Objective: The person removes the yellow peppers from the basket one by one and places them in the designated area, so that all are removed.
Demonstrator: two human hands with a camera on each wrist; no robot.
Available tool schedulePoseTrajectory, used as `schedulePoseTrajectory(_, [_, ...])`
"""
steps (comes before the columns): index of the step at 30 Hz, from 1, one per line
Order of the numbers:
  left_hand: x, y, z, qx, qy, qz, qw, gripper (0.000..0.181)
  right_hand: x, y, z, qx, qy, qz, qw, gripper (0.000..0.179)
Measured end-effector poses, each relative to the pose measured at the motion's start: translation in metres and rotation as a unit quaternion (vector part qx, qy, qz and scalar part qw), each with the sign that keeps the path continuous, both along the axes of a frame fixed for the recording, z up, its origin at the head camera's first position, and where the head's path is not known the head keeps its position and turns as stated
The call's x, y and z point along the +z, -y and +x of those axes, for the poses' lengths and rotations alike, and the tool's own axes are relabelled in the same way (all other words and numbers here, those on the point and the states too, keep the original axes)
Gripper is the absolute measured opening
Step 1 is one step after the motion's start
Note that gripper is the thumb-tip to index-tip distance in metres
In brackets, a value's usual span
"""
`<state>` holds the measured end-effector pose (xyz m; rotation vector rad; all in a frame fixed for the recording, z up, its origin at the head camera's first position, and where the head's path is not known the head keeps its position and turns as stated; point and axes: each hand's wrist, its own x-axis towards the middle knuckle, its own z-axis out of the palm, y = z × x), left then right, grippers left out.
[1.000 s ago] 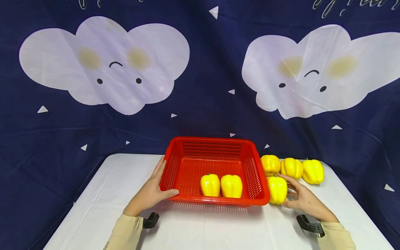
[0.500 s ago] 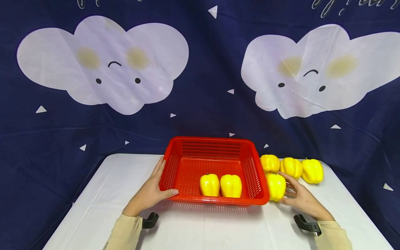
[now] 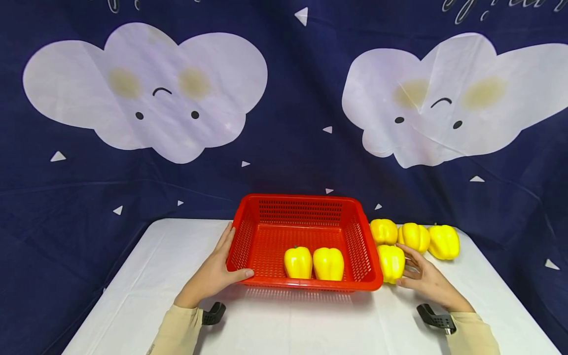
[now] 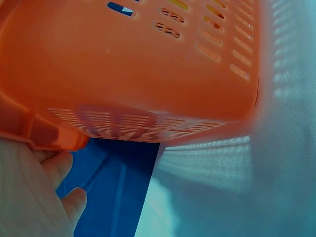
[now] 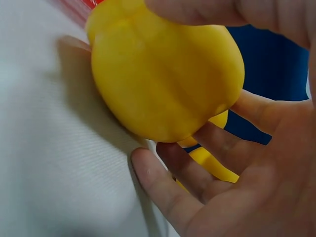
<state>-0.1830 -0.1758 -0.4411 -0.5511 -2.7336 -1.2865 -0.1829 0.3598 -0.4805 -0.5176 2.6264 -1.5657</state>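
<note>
A red plastic basket (image 3: 306, 283) with slotted walls stands on the table. My left hand (image 3: 217, 273) holds its near left corner, thumb over the front rim and fingers along the left side. Inside the basket two yellow bell peppers, a left one (image 3: 298, 263) and a right one (image 3: 328, 264), sit side by side near the front. Just outside the basket's right wall, my right hand (image 3: 426, 278) grips another yellow bell pepper (image 5: 163, 74) between thumb and fingers. In the right wrist view the thumb lies across it and some fingertips are hidden behind it.
Behind the gripped pepper, three more yellow bell peppers (image 3: 414, 237) line the table's back right edge. The white-covered table (image 3: 310, 325) ends at a dark blue cloth backdrop (image 3: 301, 148) printed with clouds.
My right hand has shifted slightly left and back with the pepper, bringing it closer to the basket wall and the row behind. The left hand and basket hold still.
</note>
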Motion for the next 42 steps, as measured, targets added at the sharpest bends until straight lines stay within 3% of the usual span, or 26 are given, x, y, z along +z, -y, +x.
schedulePoseTrajectory(9, [-0.001, 0.000, -0.001, -0.002, -0.005, -0.005, 1.0000, 0.116, 0.000, -0.001, 0.000, -0.005, -0.024, 0.032, 0.9992, 0.090])
schedulePoseTrajectory(15, [-0.001, 0.001, 0.000, -0.001, -0.004, -0.005, 1.0000, 0.116, -0.001, 0.000, -0.002, -0.017, -0.018, 0.037, 0.9990, 0.091])
schedulePoseTrajectory(34, [-0.001, 0.001, -0.001, 0.005, -0.004, -0.016, 0.9999, 0.120, 0.002, 0.001, 0.001, 0.013, -0.030, -0.014, 0.9994, 0.095])
schedulePoseTrajectory(38, [-0.002, 0.001, -0.001, 0.005, -0.002, -0.011, 0.9999, 0.118, 0.006, 0.000, 0.002, 0.009, -0.034, -0.015, 0.9993, 0.094])
schedulePoseTrajectory(42, [-0.002, 0.001, -0.001, 0.003, -0.003, -0.009, 1.0000, 0.117, 0.014, 0.001, 0.004, -0.019, -0.043, 0.010, 0.9988, 0.094])
